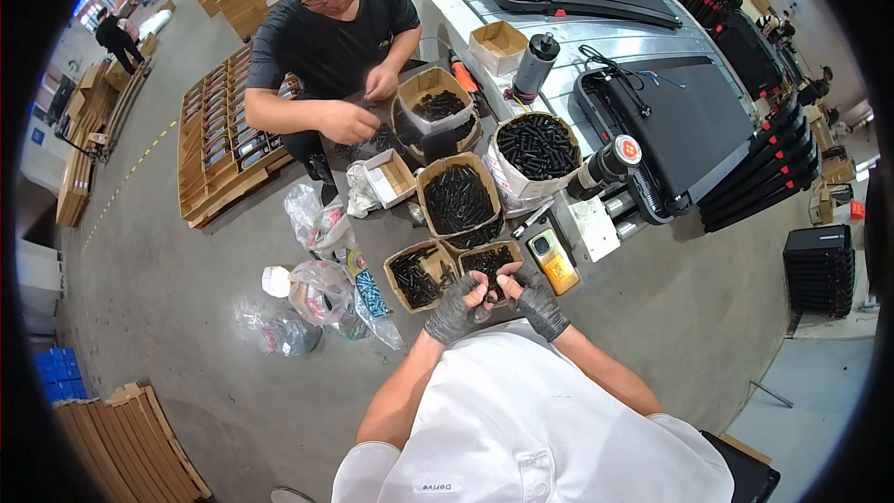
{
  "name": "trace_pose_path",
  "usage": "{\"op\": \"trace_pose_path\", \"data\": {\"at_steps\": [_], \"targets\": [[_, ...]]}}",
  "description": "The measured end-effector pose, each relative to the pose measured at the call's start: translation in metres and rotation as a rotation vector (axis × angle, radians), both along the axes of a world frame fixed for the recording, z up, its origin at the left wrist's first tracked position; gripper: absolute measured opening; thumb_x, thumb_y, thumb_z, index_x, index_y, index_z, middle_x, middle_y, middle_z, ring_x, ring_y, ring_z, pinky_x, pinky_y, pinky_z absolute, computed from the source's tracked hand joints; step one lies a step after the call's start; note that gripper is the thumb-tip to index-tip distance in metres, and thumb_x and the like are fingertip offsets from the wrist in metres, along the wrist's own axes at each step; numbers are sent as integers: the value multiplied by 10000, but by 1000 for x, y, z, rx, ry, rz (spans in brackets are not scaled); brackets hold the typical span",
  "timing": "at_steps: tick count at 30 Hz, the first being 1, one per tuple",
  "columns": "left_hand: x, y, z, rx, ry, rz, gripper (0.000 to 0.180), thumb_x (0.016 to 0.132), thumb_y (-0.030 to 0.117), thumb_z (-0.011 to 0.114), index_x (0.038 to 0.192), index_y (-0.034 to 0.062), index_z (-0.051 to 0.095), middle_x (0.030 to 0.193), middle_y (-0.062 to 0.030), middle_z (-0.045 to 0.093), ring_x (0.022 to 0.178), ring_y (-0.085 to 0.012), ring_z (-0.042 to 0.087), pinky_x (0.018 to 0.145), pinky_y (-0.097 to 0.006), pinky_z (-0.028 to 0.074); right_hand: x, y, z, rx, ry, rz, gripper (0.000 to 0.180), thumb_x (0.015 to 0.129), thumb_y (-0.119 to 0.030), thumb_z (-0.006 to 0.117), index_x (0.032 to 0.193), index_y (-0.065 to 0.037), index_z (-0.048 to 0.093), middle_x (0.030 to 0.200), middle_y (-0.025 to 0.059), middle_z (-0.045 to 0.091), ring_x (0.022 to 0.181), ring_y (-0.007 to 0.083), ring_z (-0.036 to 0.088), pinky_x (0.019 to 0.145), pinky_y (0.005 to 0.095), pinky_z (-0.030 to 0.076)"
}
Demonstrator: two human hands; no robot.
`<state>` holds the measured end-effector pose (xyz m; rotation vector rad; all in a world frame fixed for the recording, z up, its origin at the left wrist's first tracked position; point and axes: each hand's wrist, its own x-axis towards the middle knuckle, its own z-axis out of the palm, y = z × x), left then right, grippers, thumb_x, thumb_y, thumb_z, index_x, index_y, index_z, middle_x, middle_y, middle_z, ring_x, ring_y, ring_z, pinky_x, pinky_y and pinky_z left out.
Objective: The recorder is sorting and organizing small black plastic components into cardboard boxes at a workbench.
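Observation:
My left hand [454,311] and my right hand [534,302], both in dark gloves with bare fingertips, meet just in front of a small cardboard box of black parts [482,262]. The fingers of each are pinched together close to one another. Something small and dark may be between them, but it is too small to make out. Left of that box stands another cardboard box with black pin-like parts [418,278]. Behind them is a larger box heaped with black screw-like pieces [458,197]. A white bucket [521,183] full of short black cylinders stands to its right.
Across the table a co-worker [337,56] handles small parts near another bin [434,98]. A phone [553,261] lies to the right, beside a metal conveyor bearing black panels [666,121]. Plastic bags [321,293] and blue screws [370,294] lie left.

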<state>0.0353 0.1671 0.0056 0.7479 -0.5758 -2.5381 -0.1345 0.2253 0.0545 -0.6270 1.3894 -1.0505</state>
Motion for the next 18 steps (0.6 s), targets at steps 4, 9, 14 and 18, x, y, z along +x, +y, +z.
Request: {"op": "trace_pose_path", "data": {"at_steps": [4,9,14,18], "targets": [[-1,-3,-2,-100,-22,33,243,897,272,650,1050,124,533,861,-7,596,717,-90,567,571,-204,439,12,-3,16,-87,167,8,298,920,-266,600,1065,-13,538,810,17,565,736,78,531,663,243,456],[-9,-3,5,-341,-147,79,273,916,286,622,1069,82,526,840,-14,596,696,-89,568,572,-218,458,17,-2,4,-162,291,5,225,935,-196,572,1047,-13,506,802,25,557,725,89,572,629,250,465],[-12,-4,11,-535,-289,58,476,906,329,622,1248,13,525,972,-65,627,941,-129,570,825,-282,479,13,-1,-5,-294,661,5,161,920,-174,560,990,-30,540,798,92,596,691,183,618,659,320,493],[-12,-1,13,-629,-362,44,435,894,299,639,1210,6,577,1043,-73,647,964,-136,584,850,-281,476,15,-3,-7,-360,797,-21,151,913,-165,567,986,-34,548,798,109,608,701,221,620,667,336,489]]}}
